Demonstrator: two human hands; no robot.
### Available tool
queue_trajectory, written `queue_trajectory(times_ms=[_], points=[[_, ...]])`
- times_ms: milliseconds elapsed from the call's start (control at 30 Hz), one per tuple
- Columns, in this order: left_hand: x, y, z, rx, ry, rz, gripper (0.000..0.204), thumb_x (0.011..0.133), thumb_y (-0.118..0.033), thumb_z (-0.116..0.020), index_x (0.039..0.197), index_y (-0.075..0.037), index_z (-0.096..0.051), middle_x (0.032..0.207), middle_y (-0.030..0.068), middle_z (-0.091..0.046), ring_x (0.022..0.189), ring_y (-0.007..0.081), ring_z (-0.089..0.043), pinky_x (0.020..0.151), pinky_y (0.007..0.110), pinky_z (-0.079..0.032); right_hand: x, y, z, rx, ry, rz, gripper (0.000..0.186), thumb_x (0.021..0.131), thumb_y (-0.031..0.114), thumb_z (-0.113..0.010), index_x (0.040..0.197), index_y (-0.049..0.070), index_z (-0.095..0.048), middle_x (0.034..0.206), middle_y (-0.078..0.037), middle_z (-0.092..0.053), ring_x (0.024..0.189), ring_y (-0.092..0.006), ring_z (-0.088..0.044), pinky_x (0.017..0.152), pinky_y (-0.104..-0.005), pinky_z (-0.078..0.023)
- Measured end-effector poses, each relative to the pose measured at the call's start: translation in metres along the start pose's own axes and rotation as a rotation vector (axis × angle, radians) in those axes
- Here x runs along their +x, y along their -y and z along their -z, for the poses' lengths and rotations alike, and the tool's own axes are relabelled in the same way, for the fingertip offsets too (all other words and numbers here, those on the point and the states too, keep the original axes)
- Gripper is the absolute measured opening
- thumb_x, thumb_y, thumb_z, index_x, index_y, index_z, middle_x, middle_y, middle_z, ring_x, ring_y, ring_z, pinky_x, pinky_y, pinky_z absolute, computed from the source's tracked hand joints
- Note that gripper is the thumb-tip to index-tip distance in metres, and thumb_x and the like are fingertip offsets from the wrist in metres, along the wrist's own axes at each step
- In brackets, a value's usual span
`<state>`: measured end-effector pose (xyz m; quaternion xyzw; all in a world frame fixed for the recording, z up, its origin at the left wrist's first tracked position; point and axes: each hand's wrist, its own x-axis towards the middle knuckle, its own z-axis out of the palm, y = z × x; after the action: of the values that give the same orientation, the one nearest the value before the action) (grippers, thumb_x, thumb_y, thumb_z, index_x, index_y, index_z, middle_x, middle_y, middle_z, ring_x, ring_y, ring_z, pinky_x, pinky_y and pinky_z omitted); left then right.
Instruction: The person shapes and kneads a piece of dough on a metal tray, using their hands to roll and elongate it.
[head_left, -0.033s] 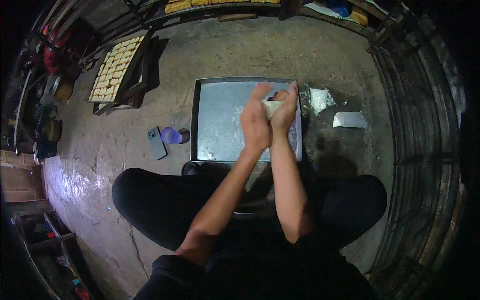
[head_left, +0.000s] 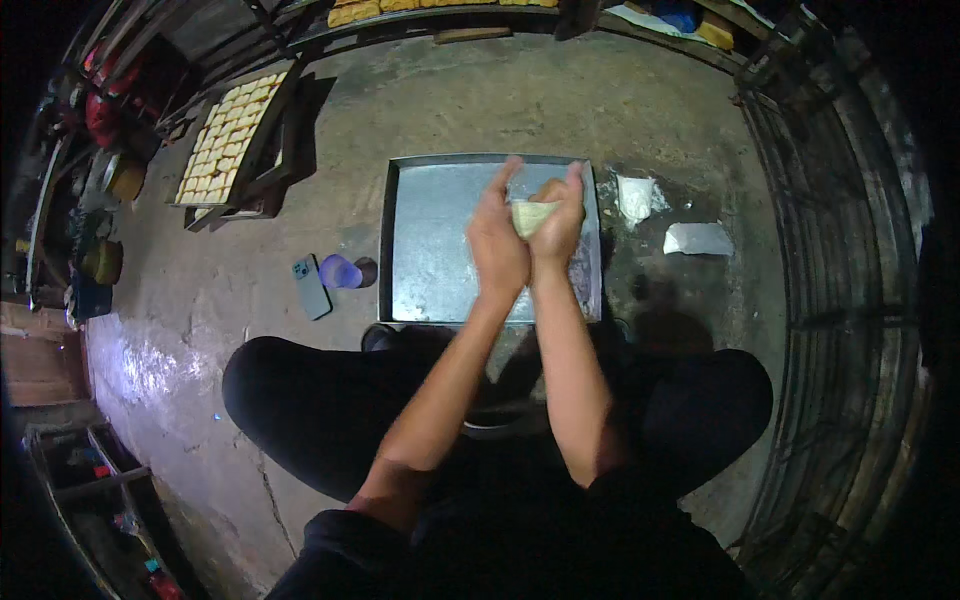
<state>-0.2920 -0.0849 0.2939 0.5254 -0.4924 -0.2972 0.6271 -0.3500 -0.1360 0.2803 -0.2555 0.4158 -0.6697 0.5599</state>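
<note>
Block of pale, cream-yellow material (head_left: 535,217), smooth and straight-edged where it shows, is gripped between a person's two hands over the two o'clock side of a shallow metal tray (head_left: 430,250); whether it touches the tray cannot be told. The left hand (head_left: 498,240) lies along its near left side, an extended finger pointing toward twelve o'clock. The right hand (head_left: 556,228) wraps its right side, fingers curled over the top and one digit raised. The heels of the hands press together below the block, and bare forearms (head_left: 435,400) converge from five and seven o'clock. Exact finger contact is blurred.

Whitish smears mark the tray, which lies on a concrete floor (head_left: 400,100) just beyond the person's folded, dark-clothed legs (head_left: 300,400). From the tray's centre, two white packets flank it: a crumpled one (head_left: 634,199) between two and three o'clock, a longer one (head_left: 698,239) at three; any print on them is too small to read. Between eight and nine o'clock, a grey phone (head_left: 313,290) lies beside a translucent purple cup (head_left: 342,271). Pale pieces in rows (head_left: 228,140) fill a tilted tray at ten, and golden blocks (head_left: 400,8) line a shelf near twelve.
</note>
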Motion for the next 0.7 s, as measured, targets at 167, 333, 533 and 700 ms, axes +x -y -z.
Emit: queue_trajectory(times_ms=[167, 333, 533, 700], points=[[0.03, -0.011, 0.028, -0.422, -0.141, 0.324, 0.064, 0.105, -0.05, -0.03, 0.149, -0.005, -0.04, 0.153, 0.0182, -0.041, 0.143, 0.0326, -0.037, 0.116, 0.047, -0.029, -0.036, 0.01, -0.029, 0.03, 0.045, -0.077, 0.054, 0.102, 0.043, -0.049, 0.059, 0.015, -0.03, 0.059, 0.005, -0.029, 0.056, -0.0105, -0.029, 0.053, -0.0314, -0.025], [0.039, -0.01, 0.048, -0.699, 0.165, 0.497, 0.074, 0.1, -0.06, -0.038, 0.153, -0.008, -0.035, 0.153, 0.018, -0.038, 0.139, 0.0291, -0.041, 0.117, 0.041, -0.03, -0.042, 0.016, -0.029, -0.131, 0.342, 0.084, 0.043, 0.103, 0.035, -0.048, 0.069, 0.008, -0.044, 0.067, 0.0, -0.042, 0.063, -0.0124, -0.039, 0.06, -0.0312, -0.034], [0.034, -0.03, 0.048, -0.86, 0.252, 0.483, 0.075, 0.101, -0.061, -0.033, 0.151, -0.006, -0.037, 0.144, 0.016, -0.051, 0.127, 0.028, -0.054, 0.11, 0.039, -0.04, -0.034, 0.033, -0.032, -0.663, 0.589, 0.597, 0.067, 0.104, 0.056, -0.027, 0.149, 0.008, -0.036, 0.155, -0.023, -0.025, 0.149, -0.0401, -0.006, 0.117, -0.0502, -0.008], [0.027, -0.02, 0.035, -0.625, 0.195, 0.462, 0.062, 0.102, -0.057, -0.039, 0.125, -0.003, -0.058, 0.116, 0.009, -0.064, 0.105, 0.0197, -0.062, 0.094, 0.033, -0.047, -0.03, 0.035, -0.03, -0.864, 0.384, 0.445, 0.09, 0.096, 0.072, -0.017, 0.159, 0.009, -0.003, 0.16, -0.029, -0.003, 0.151, -0.0406, 0.009, 0.112, -0.0652, 0.007]])
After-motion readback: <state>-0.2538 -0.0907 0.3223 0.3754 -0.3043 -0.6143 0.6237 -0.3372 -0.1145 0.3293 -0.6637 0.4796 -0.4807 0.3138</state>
